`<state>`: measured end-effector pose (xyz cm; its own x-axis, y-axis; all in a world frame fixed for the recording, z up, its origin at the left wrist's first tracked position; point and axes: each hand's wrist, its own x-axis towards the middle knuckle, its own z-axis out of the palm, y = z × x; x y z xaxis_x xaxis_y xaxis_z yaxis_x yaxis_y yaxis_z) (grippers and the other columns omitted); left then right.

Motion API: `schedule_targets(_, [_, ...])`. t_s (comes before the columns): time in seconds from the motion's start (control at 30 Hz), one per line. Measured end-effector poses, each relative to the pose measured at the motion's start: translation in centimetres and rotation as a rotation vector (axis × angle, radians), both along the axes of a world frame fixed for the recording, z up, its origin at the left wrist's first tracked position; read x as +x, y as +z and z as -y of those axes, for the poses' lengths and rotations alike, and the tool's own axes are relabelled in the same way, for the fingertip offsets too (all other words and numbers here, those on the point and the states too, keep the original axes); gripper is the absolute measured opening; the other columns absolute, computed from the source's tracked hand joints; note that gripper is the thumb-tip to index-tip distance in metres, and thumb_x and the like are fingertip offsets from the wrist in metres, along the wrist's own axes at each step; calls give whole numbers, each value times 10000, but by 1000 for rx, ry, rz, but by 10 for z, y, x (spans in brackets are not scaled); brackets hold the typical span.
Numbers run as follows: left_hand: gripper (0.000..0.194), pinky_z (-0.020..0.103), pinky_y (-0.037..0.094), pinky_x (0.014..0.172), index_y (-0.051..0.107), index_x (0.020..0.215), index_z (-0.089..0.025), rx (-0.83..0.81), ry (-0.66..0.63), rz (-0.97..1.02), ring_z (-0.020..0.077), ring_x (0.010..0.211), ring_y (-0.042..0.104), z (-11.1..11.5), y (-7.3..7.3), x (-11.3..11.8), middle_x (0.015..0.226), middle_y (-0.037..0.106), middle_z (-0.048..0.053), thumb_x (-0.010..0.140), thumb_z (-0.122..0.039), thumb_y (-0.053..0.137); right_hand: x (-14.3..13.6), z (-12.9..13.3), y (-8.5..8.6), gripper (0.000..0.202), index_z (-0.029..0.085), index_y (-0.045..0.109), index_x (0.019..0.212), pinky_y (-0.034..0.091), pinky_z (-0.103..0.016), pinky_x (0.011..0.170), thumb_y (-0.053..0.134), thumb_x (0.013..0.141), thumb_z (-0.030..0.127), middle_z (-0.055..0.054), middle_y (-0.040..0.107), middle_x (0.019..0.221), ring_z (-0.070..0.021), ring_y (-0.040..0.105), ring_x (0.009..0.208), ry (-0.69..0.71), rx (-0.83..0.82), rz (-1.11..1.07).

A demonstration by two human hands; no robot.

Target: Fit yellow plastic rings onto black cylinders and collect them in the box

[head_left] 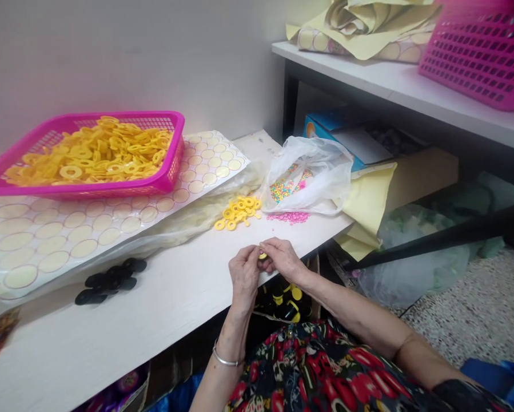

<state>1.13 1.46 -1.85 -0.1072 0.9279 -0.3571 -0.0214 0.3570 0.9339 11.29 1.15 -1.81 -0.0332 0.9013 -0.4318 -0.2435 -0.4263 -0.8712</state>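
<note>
At the table's front edge my left hand (243, 272) and my right hand (286, 260) meet, fingers pinched around one small yellow ring (262, 256). A dark pinkish spot shows at its middle; the fingertips hide most of the piece. Just beyond my hands lies a small pile of yellow plastic rings (238, 212). To its right are scattered tiny pink beads (291, 217), in front of a clear plastic bag (325, 171) with multicoloured beads (282, 190) inside. Black flat plastic pieces (111, 280) lie in a cluster to the left.
A pink basket (173, 171) heaped with yellow rings stands on sheets of round stickers (68, 234) at the back left. Below the table edge sits a box of black and yellow pieces (289, 300). A raised white shelf (394, 86) holds another pink basket (475, 63).
</note>
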Motion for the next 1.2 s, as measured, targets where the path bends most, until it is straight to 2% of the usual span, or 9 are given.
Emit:
schedule_targets(0.13, [293, 176, 302, 399, 616, 737, -125, -10, 52, 60, 58, 423, 384, 3, 1, 7, 482, 457, -57, 680, -411, 646, -2, 1, 1, 328, 150, 556, 787, 430, -185, 379, 559, 727, 472, 26, 550, 542, -94, 546, 419, -15, -13, -3])
schedule_targets(0.4, [269, 174, 358, 445, 590, 733, -136, -18, 150, 11, 64, 493, 434, 6, -6, 15, 617, 536, -19, 697, -400, 632, 5, -3, 0, 267, 167, 510, 728, 475, -218, 398, 592, 701, 420, 41, 544, 522, -111, 562, 415, 13, -128, -56])
schedule_targets(0.57, [279, 175, 332, 406, 574, 680, -134, -47, 167, 59, 52, 427, 395, 2, -7, 13, 543, 511, -39, 675, -400, 657, 3, -5, -2, 291, 176, 495, 746, 459, -201, 383, 595, 709, 446, 55, 542, 514, -96, 546, 390, 17, -92, -62])
schedule_targets(0.73, [306, 172, 286, 373, 622, 734, -121, -39, 82, 97, 46, 386, 363, 0, -6, 6, 465, 470, -58, 670, -418, 663, 9, -7, -3, 359, 175, 467, 767, 474, -192, 424, 586, 735, 512, 26, 590, 520, -103, 587, 433, 154, -86, -145])
schedule_targets(0.87, [300, 178, 291, 380, 648, 721, -111, -17, 12, 55, 52, 389, 376, -4, -4, -1, 443, 478, -51, 675, -407, 657, 19, -7, 0, 401, 163, 486, 817, 516, -215, 494, 723, 647, 439, 6, 640, 603, -111, 623, 510, 234, -42, -188])
schedule_targets(1.07, [343, 194, 291, 384, 655, 628, -103, -96, -123, -27, 68, 383, 418, -15, -2, -7, 431, 532, -18, 627, -443, 698, 21, -12, 5, 414, 154, 502, 780, 519, -220, 453, 793, 554, 341, 13, 631, 562, -117, 612, 479, 218, -117, -189])
schedule_targets(1.2, [310, 197, 279, 376, 649, 608, -108, -126, -79, 5, 65, 369, 407, -20, 0, -5, 429, 538, -19, 589, -405, 737, 21, -16, 7, 395, 143, 518, 736, 522, -224, 451, 804, 514, 302, 10, 624, 542, -121, 609, 478, 177, -164, -201])
